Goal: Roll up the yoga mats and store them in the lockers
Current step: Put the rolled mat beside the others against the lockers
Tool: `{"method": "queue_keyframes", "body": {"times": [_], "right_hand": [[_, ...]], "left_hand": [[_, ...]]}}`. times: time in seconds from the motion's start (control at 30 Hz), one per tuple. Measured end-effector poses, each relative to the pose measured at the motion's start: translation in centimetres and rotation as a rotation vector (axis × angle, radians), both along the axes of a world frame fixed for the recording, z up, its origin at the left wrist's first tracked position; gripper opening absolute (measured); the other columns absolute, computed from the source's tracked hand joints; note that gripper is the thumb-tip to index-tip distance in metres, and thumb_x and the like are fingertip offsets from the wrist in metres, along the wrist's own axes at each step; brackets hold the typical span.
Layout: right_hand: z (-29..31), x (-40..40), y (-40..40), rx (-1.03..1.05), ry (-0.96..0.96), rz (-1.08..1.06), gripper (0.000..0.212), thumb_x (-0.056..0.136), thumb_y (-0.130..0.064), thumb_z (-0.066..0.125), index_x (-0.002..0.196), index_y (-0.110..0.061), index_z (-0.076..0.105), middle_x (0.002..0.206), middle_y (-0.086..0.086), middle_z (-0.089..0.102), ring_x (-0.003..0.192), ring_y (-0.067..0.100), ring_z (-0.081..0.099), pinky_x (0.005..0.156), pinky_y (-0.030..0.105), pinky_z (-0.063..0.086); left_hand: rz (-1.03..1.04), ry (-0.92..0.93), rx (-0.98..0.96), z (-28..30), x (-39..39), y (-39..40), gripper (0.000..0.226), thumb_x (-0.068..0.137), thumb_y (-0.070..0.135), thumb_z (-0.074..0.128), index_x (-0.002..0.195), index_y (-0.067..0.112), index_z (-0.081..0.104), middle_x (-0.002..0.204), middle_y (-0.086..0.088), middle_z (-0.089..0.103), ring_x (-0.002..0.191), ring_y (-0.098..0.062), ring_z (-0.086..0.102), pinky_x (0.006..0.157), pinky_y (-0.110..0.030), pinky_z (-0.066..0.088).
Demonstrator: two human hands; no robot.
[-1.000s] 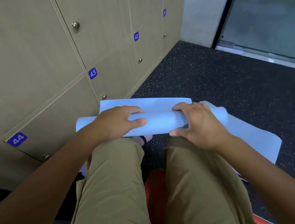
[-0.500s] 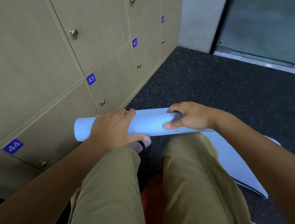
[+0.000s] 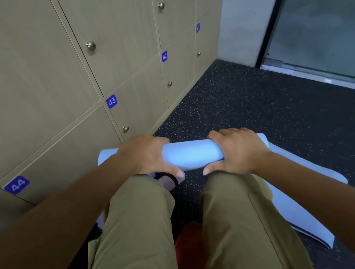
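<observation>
A light blue yoga mat [image 3: 190,154] lies partly rolled into a tube on the dark floor in front of my knees. My left hand [image 3: 146,157] grips the roll near its left end, fingers over the top and thumb underneath. My right hand [image 3: 240,150] grips the roll's right part the same way. The unrolled rest of the mat [image 3: 302,202] runs back under my right leg. The beige lockers [image 3: 44,86] numbered 44, 43, 42 and 41 stand shut along the left.
Dark speckled floor [image 3: 273,105] stretches ahead and to the right. A glass door [image 3: 328,13] and a grey wall stand at the back right. Something red [image 3: 189,246] shows between my legs. A sandalled foot [image 3: 170,180] sits under the roll.
The flat flap beyond the roll has been rolled in, and the tube has grown thicker. Both hands have re-gripped the roll, which has moved slightly nearer my knees.
</observation>
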State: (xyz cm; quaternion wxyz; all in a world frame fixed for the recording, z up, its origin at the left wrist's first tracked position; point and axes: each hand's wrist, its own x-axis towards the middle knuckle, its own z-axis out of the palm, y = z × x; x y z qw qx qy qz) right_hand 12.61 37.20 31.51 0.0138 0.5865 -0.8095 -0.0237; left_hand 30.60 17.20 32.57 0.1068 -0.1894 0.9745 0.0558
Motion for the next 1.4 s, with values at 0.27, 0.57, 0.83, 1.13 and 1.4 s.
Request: {"method": "queue_keyframes", "body": {"times": [0.27,0.57,0.83,1.13,1.4], "right_hand": [[2.2,-2.4,-2.0,-0.087,0.082,0.084,0.083,0.067,-0.097,0.039,0.11,-0.026,0.052,0.098,-0.005,0.068,0.089,0.023,0.065,0.066,0.034,0.033],[10.6,-2.1,-0.6,-0.25,0.171,0.066,0.08,0.069,-0.094,0.049,0.112,-0.028,0.056,0.092,-0.007,0.067,0.086,0.022,0.065,0.064,0.033,0.03],[14.8,2.8,5.7,-0.361,0.203,0.078,0.086,0.064,-0.101,0.031,0.103,-0.03,0.059,0.077,-0.012,0.064,0.071,0.018,0.064,0.056,0.03,0.033],[14.8,11.5,14.6,-0.476,0.19,0.121,0.076,0.073,-0.093,0.041,0.095,-0.025,0.066,0.067,-0.01,0.06,0.059,0.018,0.061,0.053,0.026,0.038],[12.9,17.8,20.4,-0.401,0.134,0.155,0.073,0.07,-0.093,0.043,0.085,-0.024,0.066,0.062,-0.01,0.059,0.051,0.02,0.058,0.05,0.026,0.031]], "left_hand": [[0.018,0.086,-0.011,2.7,-1.1,-1.1,0.06,0.064,0.089,0.063,0.086,0.033,0.057,0.079,0.011,0.062,0.081,-0.022,0.061,0.07,-0.034,0.047],[0.026,0.143,-0.136,12.2,-1.4,0.0,0.066,0.061,0.092,0.06,0.088,0.032,0.057,0.082,0.011,0.061,0.079,-0.017,0.059,0.071,-0.035,0.051],[0.045,0.154,-0.162,16.9,4.4,6.4,0.068,0.058,0.094,0.058,0.084,0.031,0.054,0.076,0.012,0.06,0.074,-0.011,0.057,0.066,-0.033,0.049],[0.034,0.08,-0.152,17.5,11.8,14.3,0.066,0.057,0.095,0.056,0.09,0.037,0.05,0.077,0.013,0.059,0.076,-0.008,0.057,0.069,-0.03,0.047],[0.037,0.026,-0.037,14.6,17.6,19.7,0.079,0.042,0.1,0.048,0.105,0.052,0.038,0.127,0.022,0.056,0.088,0.016,0.051,0.073,-0.021,0.042]]}}
